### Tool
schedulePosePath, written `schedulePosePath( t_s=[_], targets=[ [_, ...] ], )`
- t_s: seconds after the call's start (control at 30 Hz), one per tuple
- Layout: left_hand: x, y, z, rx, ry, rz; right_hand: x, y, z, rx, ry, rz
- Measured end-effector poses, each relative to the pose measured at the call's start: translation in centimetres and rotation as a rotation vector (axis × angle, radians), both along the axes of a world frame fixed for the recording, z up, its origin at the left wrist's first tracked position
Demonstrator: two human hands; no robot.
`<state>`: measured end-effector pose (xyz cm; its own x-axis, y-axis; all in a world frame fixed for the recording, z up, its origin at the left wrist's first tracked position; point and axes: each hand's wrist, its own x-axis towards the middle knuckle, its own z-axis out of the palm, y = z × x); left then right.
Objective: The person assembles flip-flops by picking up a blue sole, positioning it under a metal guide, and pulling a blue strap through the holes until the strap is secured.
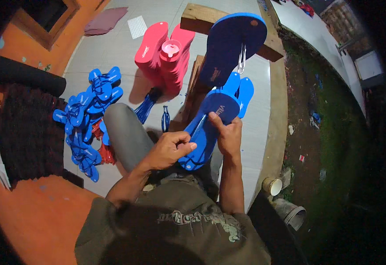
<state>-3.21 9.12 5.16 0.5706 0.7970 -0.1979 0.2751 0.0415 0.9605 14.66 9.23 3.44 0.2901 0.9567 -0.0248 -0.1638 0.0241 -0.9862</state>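
Head view: blue sandal (207, 139) held above the lap, off the tiled floor (118, 48). Right hand (230, 137) gripped it near one end, thumb laid on top, fingers wrapped round the right edge. Left hand (168, 150) sat at the opposite side, fingers curled; I couldn't tell what, if anything, they pinched. I judged the sole light, soft, bendy foam, hardly slippery; best taken by both long edges, thumbs on top. Just beyond, a dark blue sole (232, 44) with a metal loop (241, 64) hid part of a wooden beam (195, 17) near the floor's right edge, crowding any forward reach. Pink sole stack (153, 51) stood toward the far edge. Grey trouser leg (124, 128) stood between left hand and the sandal pile (80, 108) by the left edge.
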Motion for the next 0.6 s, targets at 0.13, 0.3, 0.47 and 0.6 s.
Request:
schedulePosePath(
  t_s=[0.13, 0.3, 0.47, 0.6],
  targets=[
    [-2.3, 1.3, -2.8, 0.503, -0.107, 0.219, -0.1, 2.4, -4.4, -0.002, 0.108, -0.216],
    [-6.2, 1.3, -7.8, -0.303, -0.684, 0.481, -2.5, 4.7, -7.9, 0.051, 0.83, -0.01],
    [-13.5, 4.9, -7.0, 0.391, 0.066, 0.536, -3.7, 3.6, -19.4, 0.189, 0.473, 0.338],
    [-15.8, 7.1, -2.8, 0.31, 0.134, 0.594, -6.7, -1.8, -29.0, -0.086, -1.448, 0.14]
  ],
)
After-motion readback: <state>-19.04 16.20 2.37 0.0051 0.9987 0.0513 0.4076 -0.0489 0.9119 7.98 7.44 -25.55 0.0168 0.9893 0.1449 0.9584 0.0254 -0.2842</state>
